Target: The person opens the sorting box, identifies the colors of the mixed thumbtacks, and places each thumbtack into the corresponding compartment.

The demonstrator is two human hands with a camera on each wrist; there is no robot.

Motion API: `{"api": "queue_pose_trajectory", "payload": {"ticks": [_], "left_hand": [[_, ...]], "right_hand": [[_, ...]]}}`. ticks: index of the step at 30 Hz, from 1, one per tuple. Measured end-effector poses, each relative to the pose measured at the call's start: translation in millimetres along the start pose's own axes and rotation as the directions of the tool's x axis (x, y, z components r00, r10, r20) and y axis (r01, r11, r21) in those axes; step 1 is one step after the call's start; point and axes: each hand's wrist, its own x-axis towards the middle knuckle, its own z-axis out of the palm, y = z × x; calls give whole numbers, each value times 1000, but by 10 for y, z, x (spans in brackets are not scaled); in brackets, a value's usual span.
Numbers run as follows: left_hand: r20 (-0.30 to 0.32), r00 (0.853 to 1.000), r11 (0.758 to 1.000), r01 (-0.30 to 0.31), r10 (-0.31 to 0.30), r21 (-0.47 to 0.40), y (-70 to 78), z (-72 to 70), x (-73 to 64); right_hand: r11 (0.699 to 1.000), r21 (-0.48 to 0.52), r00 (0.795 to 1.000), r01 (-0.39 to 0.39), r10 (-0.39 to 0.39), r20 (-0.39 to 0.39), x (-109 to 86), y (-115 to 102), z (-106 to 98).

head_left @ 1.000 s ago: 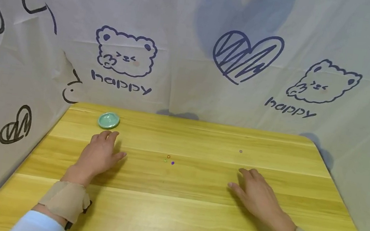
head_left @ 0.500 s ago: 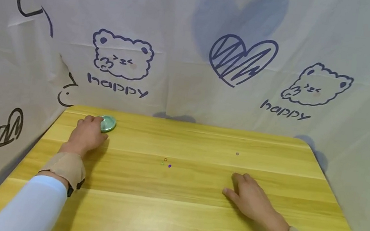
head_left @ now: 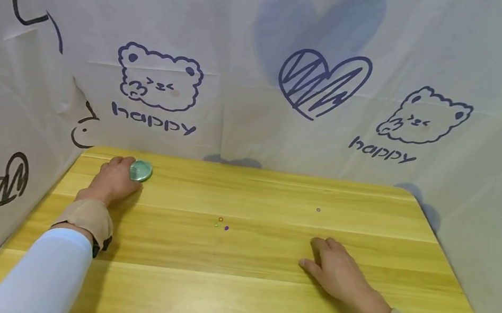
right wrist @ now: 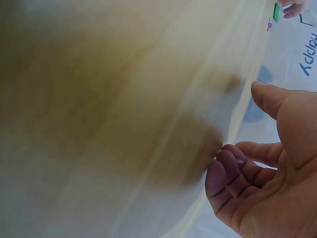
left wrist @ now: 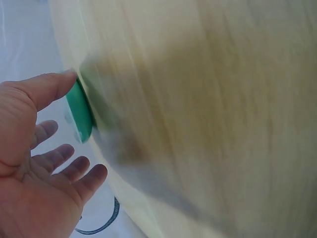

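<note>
While left thumb (left wrist: 68, 74) touches the rim of the dish (head_left: 140, 171) at the table's (head_left: 221, 302) far left, can't tell if left hand (head_left: 113, 180) pinches it. Right hand (head_left: 341, 271) idle, fingers loose, table's right side. Pinch opposite rims, keep level.

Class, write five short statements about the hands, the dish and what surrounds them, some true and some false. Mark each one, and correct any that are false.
1. The left hand touches the dish. True.
2. The purple bead lies between the two hands. True.
3. The right hand grips the purple bead. False: it holds nothing.
4. The dish is red. False: it is green.
5. A striped heart is drawn on the sheet behind the table. True.
</note>
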Motion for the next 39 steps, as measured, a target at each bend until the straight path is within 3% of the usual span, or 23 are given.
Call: {"api": "queue_pose_trajectory", "payload": {"ticks": [7,12,21,25,33,39], "left_hand": [[38,997,998,-65,66,-13,-53,31,35],[57,996,998,-62,62,-10,-69,63,59],[-29,994,994,-101,103,49,-56,95,54],[-27,994,993,-101,103,57,-31,83,31],[43,994,991,-105,101,85,82,43,-30],[44,992,986,-123,118,111,205,38,-124]], "right_hand": [[1000,-11,1000,9,-9,-7,12,14,12],[1000,-17,1000,14,-14,-22,23,20,31],[1000,-18,1000,15,-15,-9,25,42,52],[1000,-18,1000,22,-22,-10,27,54,59],[999,-22,999,32,-33,-20,22,55,49],[999,-24,999,34,-34,-15,16,49,29]]}}
